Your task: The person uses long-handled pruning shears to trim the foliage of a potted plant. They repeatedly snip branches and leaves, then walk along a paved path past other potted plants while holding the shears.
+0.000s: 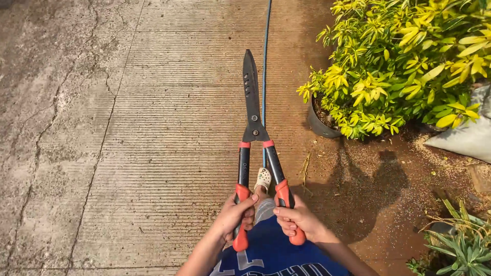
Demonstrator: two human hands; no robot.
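Observation:
I hold a pair of hedge shears (252,102) out in front of me, its dark blades closed together and pointing away. My left hand (236,214) is wrapped around the left orange grip. My right hand (296,219) is wrapped around the right orange grip. The black handle shafts meet at the pivot above my hands. Below the shears I see my blue shirt (271,258) and one foot in a pale clog (264,179).
A yellow-green leafy shrub (404,61) in a dark pot (319,122) stands at the right. A thin blue hose (266,56) runs along the grooved concrete. A grey sack (468,135) and spiky plant (460,245) lie at the right, on brown soil.

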